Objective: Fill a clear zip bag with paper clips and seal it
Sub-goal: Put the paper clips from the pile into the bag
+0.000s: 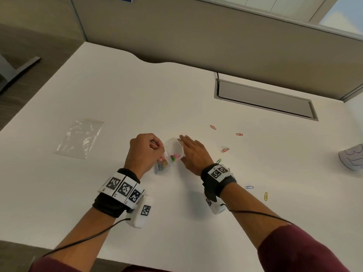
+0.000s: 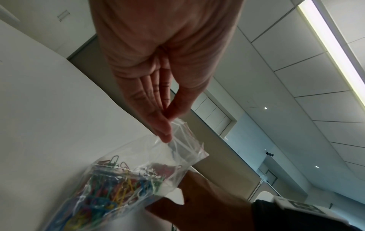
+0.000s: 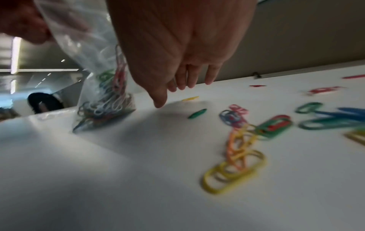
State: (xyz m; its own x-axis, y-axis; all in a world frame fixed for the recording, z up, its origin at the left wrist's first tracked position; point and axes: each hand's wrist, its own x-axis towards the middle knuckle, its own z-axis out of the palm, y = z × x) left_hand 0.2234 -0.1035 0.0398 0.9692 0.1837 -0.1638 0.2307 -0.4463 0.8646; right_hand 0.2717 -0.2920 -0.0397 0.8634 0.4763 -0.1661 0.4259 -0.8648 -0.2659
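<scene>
**Bag held up by L hand, R hand flat beside it**

L hand [image 1: 146, 152] pinches the bag [image 1: 172, 152] at its top edge w/ thumb + curled fingers; bag hangs upright, bottom resting on the table [image 1: 176, 91]. Left wrist cam: thumb and fingertips [image 2: 165, 132] meet on the zip edge [image 2: 187, 140]. Can't tell whether the zip is closed along its length.

Clips in bag [image 2: 110, 192]: mixed colours, bunched at the bottom, upper part of bag mostly clear.

R hand [image 1: 193, 154] just right of the bag, fingers straight and together, holding nothing. Palm faces the bag; head cam shows fingertips at the bag's far rim, contact unclear. Right wrist cam: fingers point down toward the table, tips just above it.

Loose clips [image 3: 237, 148] on the table right of R hand and nearer the wrist: yellow/orange tangle, green, blue, pink. More scattered further right in head cam: red ones [image 1: 213, 127] beyond R hand, yellow one [image 1: 265, 196] by the R forearm.

Spare bag [image 1: 80, 138] lies flat, well left of L hand. Grey hatch [image 1: 265, 100] in the table, beyond R hand.
</scene>
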